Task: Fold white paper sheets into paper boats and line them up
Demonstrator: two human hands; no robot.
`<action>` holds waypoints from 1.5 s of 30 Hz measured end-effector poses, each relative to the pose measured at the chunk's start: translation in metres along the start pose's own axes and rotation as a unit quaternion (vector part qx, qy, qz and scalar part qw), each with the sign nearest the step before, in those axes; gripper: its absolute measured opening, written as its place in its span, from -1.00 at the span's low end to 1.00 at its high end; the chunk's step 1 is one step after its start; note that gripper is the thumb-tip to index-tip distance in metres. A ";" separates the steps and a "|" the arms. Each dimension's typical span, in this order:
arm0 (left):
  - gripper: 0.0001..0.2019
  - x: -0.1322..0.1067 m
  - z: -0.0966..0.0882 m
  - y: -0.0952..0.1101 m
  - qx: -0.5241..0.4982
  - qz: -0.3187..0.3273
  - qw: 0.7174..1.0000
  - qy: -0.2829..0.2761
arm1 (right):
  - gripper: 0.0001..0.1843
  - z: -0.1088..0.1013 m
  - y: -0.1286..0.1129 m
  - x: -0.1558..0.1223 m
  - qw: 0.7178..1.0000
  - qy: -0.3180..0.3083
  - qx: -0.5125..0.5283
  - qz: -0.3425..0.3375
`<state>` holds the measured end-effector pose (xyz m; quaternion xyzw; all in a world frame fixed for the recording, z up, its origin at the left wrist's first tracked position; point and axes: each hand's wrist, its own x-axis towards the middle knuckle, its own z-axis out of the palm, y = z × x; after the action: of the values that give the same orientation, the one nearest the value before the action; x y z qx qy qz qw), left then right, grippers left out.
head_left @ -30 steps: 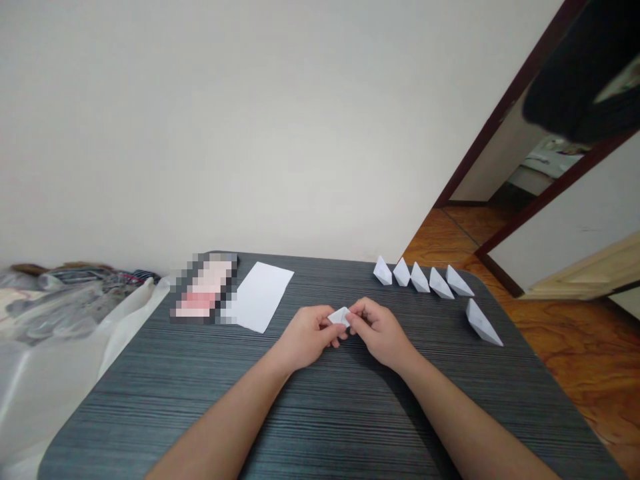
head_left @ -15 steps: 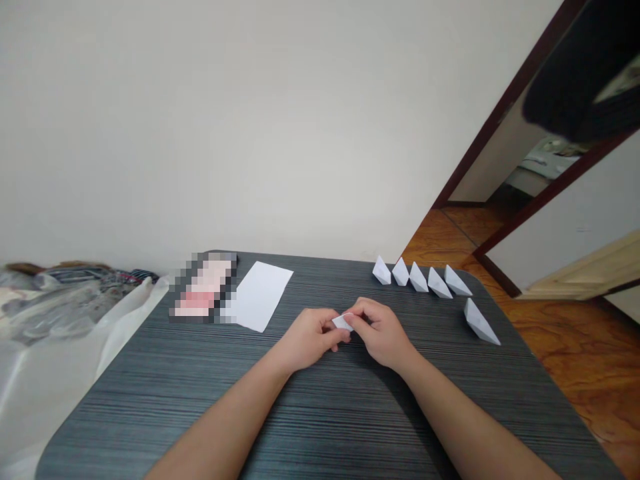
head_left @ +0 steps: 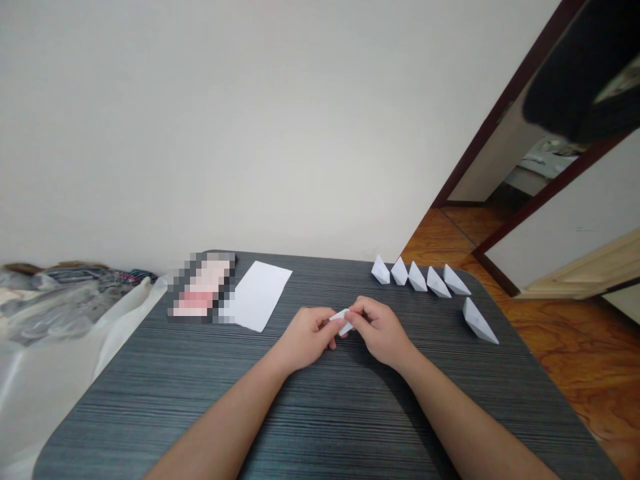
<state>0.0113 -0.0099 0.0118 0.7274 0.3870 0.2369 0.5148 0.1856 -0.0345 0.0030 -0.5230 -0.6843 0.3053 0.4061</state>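
Observation:
A small piece of folded white paper point(head_left: 341, 323) is held between both hands above the middle of the dark table. My left hand point(head_left: 311, 337) pinches its left side, with the thumb on top. On its right side, my right hand point(head_left: 374, 328) grips it between thumb and bent fingers. The fingers cover much of the paper, so its full shape is hidden. Several folded paper boats point(head_left: 418, 277) stand in a row at the table's back right. Nearer to me at the right sits another paper boat point(head_left: 480, 321), apart from the row.
White paper sheets point(head_left: 262, 297) lie flat left of my hands. Beside them is a blurred-out phone-like object point(head_left: 203, 287). The striped dark table point(head_left: 320, 420) meets a pale wall behind. Plastic-wrapped items point(head_left: 85, 300) are off the left edge; wooden floor point(head_left: 575, 347) shows at right.
My left thumb has moved up onto the folded paper and presses it. The paper has tilted a little between my fingers. The boats and sheets stay where they were.

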 end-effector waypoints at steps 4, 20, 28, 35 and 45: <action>-0.70 0.000 0.001 -0.002 0.012 0.006 1.000 0.026 | -0.78 0.000 -0.001 0.001 0.999 -0.015 -0.028 -0.004; -0.74 0.006 -0.002 -0.012 -0.111 0.017 0.984 0.141 | -0.84 0.005 0.009 -0.001 0.995 0.032 0.065 0.065; -0.83 0.013 0.001 -0.019 -0.329 0.011 0.929 0.171 | -0.84 0.007 0.016 -0.001 0.984 0.075 0.132 0.095; -0.84 0.012 0.001 -0.016 -0.332 0.034 0.922 0.196 | -0.86 0.008 0.014 0.000 0.971 0.080 0.201 0.098; -0.84 0.009 0.003 -0.011 -0.303 0.040 0.937 0.170 | -0.81 0.005 0.012 -0.003 0.984 0.034 0.135 0.109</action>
<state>0.0155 -0.0020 -0.0003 0.5006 0.3488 0.4836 0.6276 0.1872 -0.0340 -0.0097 -0.5449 -0.5620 0.4192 0.4599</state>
